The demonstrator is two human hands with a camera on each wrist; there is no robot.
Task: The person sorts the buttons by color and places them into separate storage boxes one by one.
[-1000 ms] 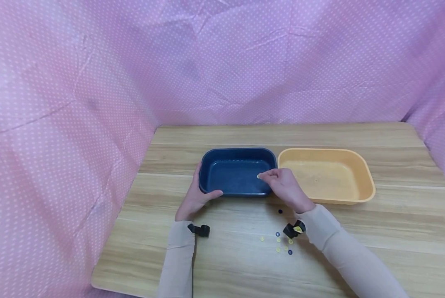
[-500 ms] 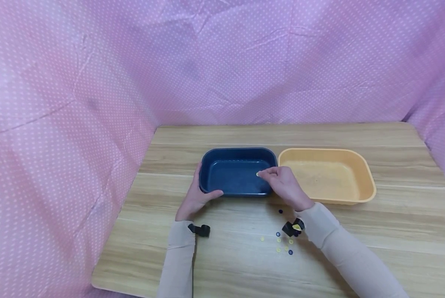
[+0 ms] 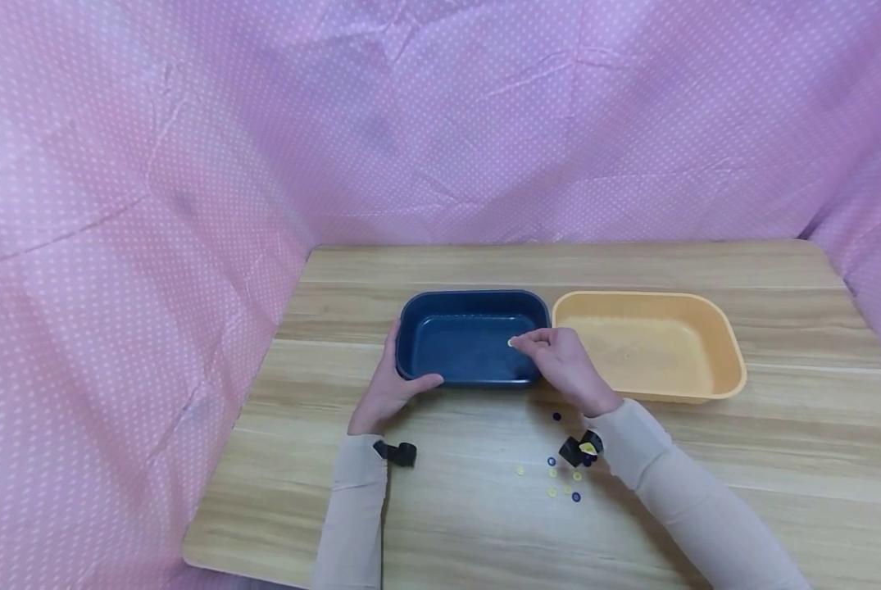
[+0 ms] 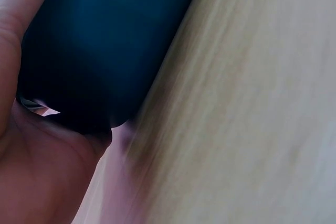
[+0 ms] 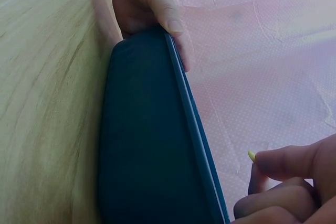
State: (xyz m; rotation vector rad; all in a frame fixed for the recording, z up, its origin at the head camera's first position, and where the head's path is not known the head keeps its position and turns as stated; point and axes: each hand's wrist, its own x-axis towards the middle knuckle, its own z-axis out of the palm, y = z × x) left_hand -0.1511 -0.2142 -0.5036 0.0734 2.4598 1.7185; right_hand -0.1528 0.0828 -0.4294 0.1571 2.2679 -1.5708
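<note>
At its left end, my left hand [image 3: 387, 392] grips a dark blue plastic tub [image 3: 451, 348], thumb over the front rim and fingers along the side. The right wrist view shows that thumb [image 5: 167, 17] pressing on the rim. My right hand [image 3: 567, 370] hovers over the tub's right part and pinches a small yellow button [image 5: 251, 156] between thumb and index finger. The button lies above the rim, and its edge sticks out past the fingertips. Below the right wrist, several yellow buttons [image 3: 552, 492] and blue buttons [image 3: 576, 496] lie scattered on the table.
A yellow-orange tub [image 3: 647, 352] stands close beside the blue one on the right. Both rest on a wood-grain table [image 3: 455, 524]. Pink dotted cloth [image 3: 440, 147] hangs behind the table and along its sides. Each wrist wears a black strap-mounted camera [image 3: 405, 455].
My right hand has shifted very slightly away from me over the blue tub, with the yellow button still pinched. The left hand keeps its grip on the tub; the loose buttons lie unchanged.
</note>
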